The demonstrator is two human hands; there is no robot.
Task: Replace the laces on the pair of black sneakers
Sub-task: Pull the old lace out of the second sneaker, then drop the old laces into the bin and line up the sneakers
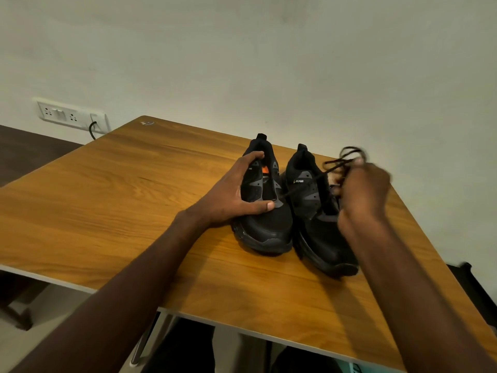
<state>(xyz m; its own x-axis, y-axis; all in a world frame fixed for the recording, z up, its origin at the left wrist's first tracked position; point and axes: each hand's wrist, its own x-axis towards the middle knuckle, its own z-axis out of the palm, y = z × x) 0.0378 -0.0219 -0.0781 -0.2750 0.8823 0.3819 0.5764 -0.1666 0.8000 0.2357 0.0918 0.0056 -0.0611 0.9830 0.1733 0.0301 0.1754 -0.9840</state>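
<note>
With the left hand (236,192) gripping the left shoe (265,208) on the worktop (107,211), the right hand (361,189), clutching the lace (304,185), should pull steadily along the eyelets to avoid snagging.

A pale, plain wall (242,49) is filling the upper half of the frame. A wooden table (107,197) with a white edge is stretching across the middle. At the left, a white socket panel (71,115) is sitting on the wall, a black cable (92,130) hanging from it. Dark furniture (27,149) is showing at far left.
</note>
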